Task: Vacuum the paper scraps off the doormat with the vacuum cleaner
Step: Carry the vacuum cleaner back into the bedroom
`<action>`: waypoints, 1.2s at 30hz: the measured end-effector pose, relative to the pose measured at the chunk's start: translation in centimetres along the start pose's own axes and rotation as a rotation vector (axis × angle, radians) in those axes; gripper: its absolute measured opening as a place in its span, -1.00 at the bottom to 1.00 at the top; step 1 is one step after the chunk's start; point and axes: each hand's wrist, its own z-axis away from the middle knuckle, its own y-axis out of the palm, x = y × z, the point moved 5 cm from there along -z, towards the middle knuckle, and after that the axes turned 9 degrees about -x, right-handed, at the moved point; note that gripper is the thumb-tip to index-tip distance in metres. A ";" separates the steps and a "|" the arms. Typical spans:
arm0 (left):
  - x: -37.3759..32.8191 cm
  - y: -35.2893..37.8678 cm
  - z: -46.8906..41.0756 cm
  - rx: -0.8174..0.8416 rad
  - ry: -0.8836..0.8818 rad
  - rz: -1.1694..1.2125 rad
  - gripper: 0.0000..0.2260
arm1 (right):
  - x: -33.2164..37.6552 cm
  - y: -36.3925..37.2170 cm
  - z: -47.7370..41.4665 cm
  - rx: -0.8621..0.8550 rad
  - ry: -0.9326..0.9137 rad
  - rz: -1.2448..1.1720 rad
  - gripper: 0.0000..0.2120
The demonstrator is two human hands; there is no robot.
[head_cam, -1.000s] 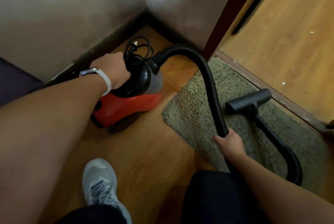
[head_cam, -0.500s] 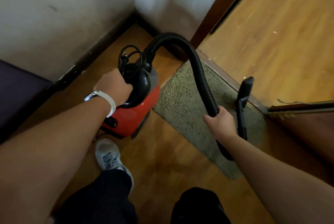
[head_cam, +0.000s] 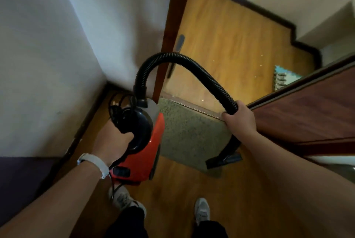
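The red and black vacuum cleaner hangs lifted above the wooden floor, tilted nose up. My left hand grips its black top handle beside the bundled cord. The ribbed black hose arches up from the body and down to my right hand, which grips it near the lower end. Below that hand the tube drops to the nozzle head, which hangs over the near edge of the greenish doormat. No paper scraps show on the mat.
A dark wooden door stands open at right, close to my right arm. The door frame rises behind the hose. Small white specks dot the lit floor past the threshold. White walls meet at left. My shoes stand below.
I have stood up and lifted the vacuum cleaner off the floor with my left hand. My right hand raised the hose, and the nozzle head came up off the mat.
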 end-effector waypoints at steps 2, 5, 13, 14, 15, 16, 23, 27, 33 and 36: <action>-3.5 -1.6 1.3 0.052 0.047 0.020 -0.79 | 0.3 -4.3 1.5 -0.056 0.051 -0.075 -0.70; -8.6 -3.0 3.6 0.129 0.096 0.084 -0.74 | 0.4 -9.1 4.3 -0.121 0.108 -0.238 -0.76; -18.4 -2.5 10.4 0.281 0.220 0.210 -0.69 | -4.6 -18.5 11.0 -0.270 0.180 -0.630 -0.87; -19.2 -1.8 11.5 0.305 0.220 0.218 -0.67 | -5.7 -19.6 11.6 -0.292 0.172 -0.653 -0.87; -20.1 -1.1 12.8 0.333 0.229 0.222 -0.66 | -6.9 -20.7 12.1 -0.314 0.166 -0.672 -0.87; -21.1 -0.3 14.1 0.356 0.242 0.227 -0.66 | -8.1 -21.8 12.6 -0.343 0.166 -0.691 -0.87; -28.4 7.3 24.6 0.423 0.343 0.196 -0.73 | -19.4 -28.7 15.3 -0.525 0.250 -0.707 -0.77; -32.8 12.5 31.5 0.460 0.442 0.133 -0.83 | -27.5 -32.7 16.9 -0.575 0.370 -0.718 -0.74; -39.1 20.5 39.5 0.560 0.558 0.077 -0.87 | -37.3 -39.5 20.8 -0.718 0.478 -0.775 -0.78; -42.1 24.7 42.7 0.628 0.600 0.073 -0.82 | -41.6 -42.3 22.3 -0.795 0.521 -0.795 -0.75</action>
